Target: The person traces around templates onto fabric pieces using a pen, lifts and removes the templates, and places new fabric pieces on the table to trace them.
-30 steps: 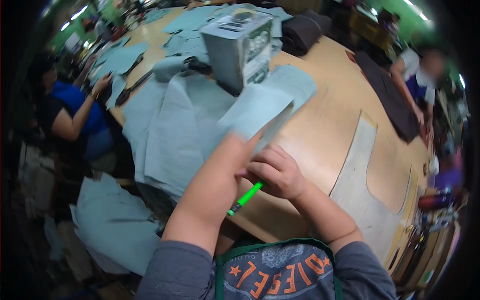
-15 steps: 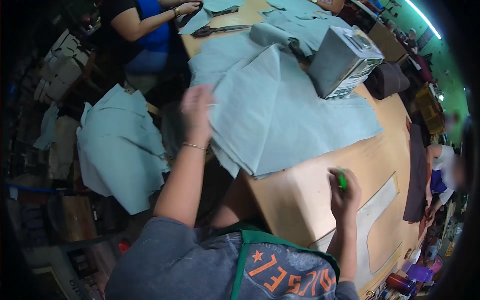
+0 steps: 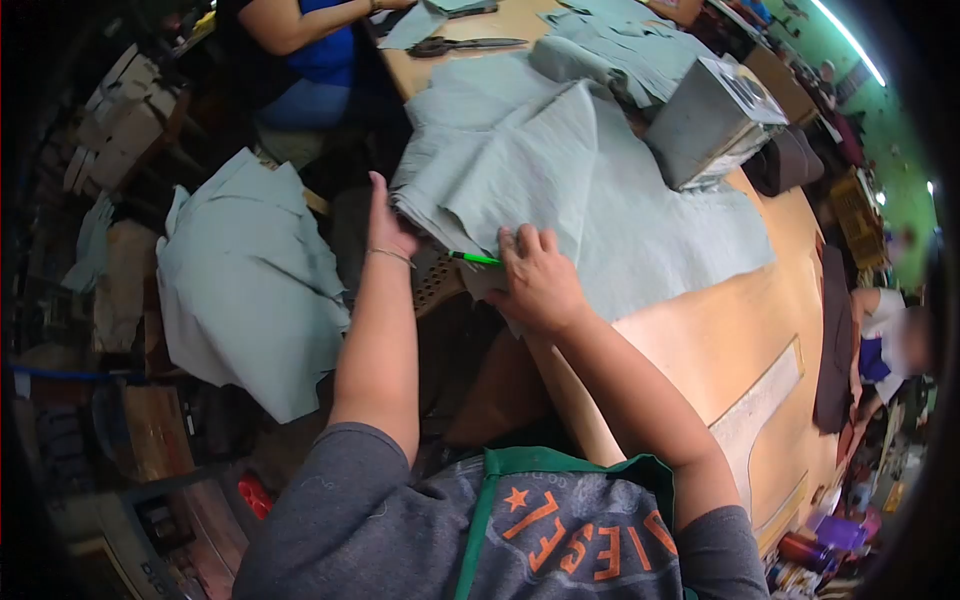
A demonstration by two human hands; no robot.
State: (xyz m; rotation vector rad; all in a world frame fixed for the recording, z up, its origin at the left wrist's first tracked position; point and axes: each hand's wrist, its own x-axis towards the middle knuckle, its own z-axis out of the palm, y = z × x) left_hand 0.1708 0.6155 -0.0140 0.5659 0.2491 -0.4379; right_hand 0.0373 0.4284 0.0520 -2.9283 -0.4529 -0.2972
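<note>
Grey-green sheets [image 3: 530, 150] lie layered over the table's near left edge. My left hand [image 3: 392, 222] is at their left edge, thumb raised, the other fingers hidden beneath or behind the layers, so its grip is unclear. On top of the sheets, near their front corner, rests my right hand [image 3: 538, 275], with a green pen [image 3: 473, 258] held under its fingers and pointing left. A metal can [image 3: 712, 125] stands on the sheets to the right of both hands.
Another pile of sheets [image 3: 250, 285] hangs at the left, off the table. Scissors [image 3: 465, 45] lie at the back beside a seated person [image 3: 310, 50]. A pale template [image 3: 760, 410] is on the table [image 3: 690, 350] at right, near dark rolled material [image 3: 830, 340] and another person.
The piece raised earlier now lies on the sheets. My right hand has moved left from over the bare table onto the sheets, pen included. My left hand has come to their left edge.
</note>
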